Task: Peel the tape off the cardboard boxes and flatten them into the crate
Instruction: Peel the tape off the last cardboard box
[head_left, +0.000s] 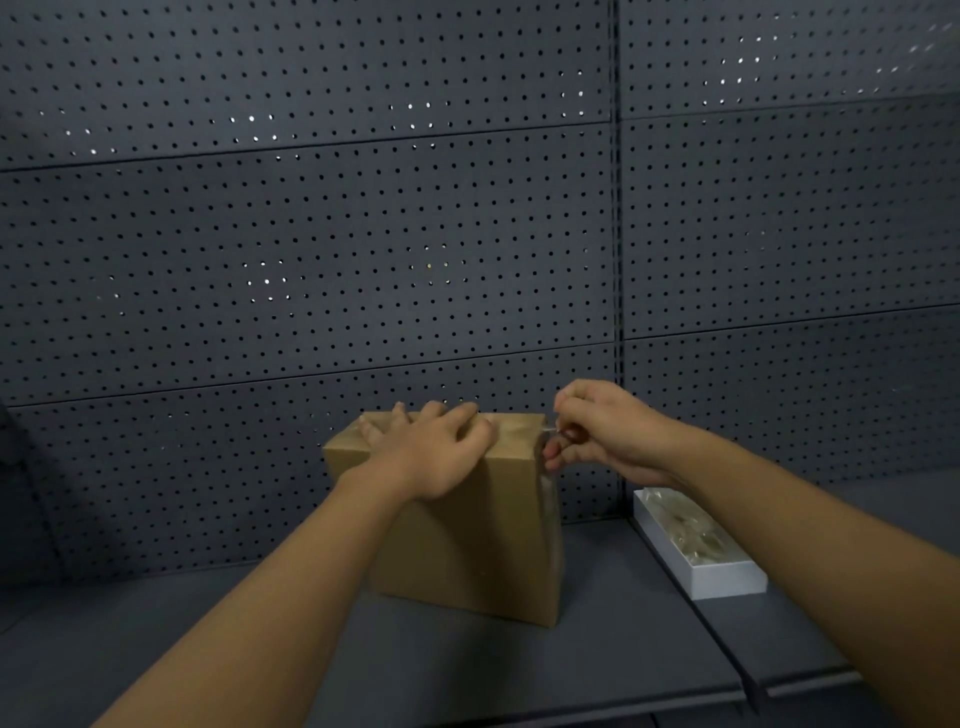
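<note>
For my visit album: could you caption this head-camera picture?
Left hand steadies a cardboard box while the right hand pinches clear tape at its top corner.

back: dark grey pegboard wall (311, 234) | base: dark grey worktop (130, 649) | right: white tray (727, 579) on worktop, holding crumpled clear material (691, 530)
</note>
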